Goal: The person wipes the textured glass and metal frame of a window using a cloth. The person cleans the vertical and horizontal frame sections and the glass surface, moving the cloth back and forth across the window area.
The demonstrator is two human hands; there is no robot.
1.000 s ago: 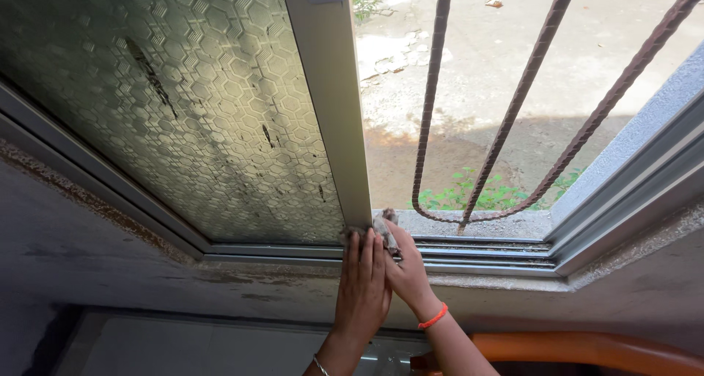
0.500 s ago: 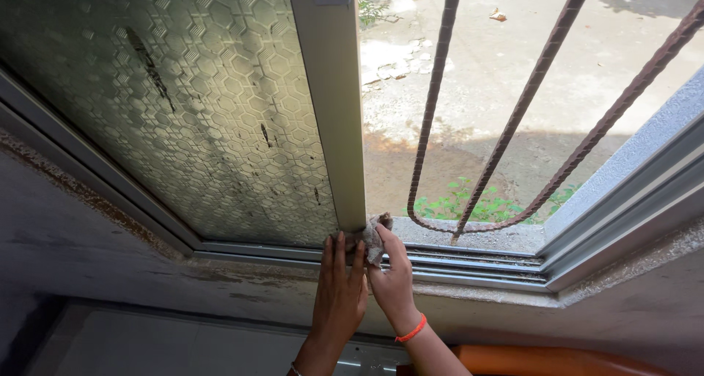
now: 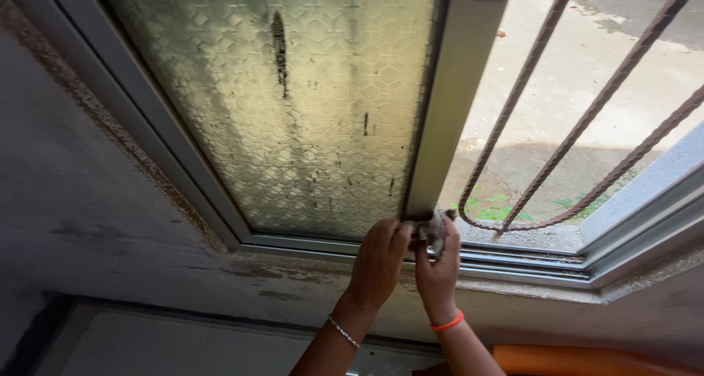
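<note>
A small grey rag (image 3: 433, 228) is pressed against the bottom corner of the sliding window's metal frame (image 3: 446, 112), where it meets the sill track (image 3: 513, 262). My right hand (image 3: 438, 262), with an orange band at the wrist, grips the rag from below. My left hand (image 3: 379, 259), wearing a thin silver bracelet, is curled beside it, its fingertips touching the rag and the frame's foot. The patterned frosted glass pane (image 3: 293, 105) carries dark dirt streaks.
Rusty twisted iron bars (image 3: 557, 149) close the open half of the window, with bare ground and green weeds outside. A stained concrete wall (image 3: 95, 222) lies below and left of the sill. An orange object (image 3: 587, 361) shows at the bottom right.
The view has swung left and tilted. My left hand went from lying flat with straight fingers to curled at the rag. Both hands stay at the frame's bottom corner.
</note>
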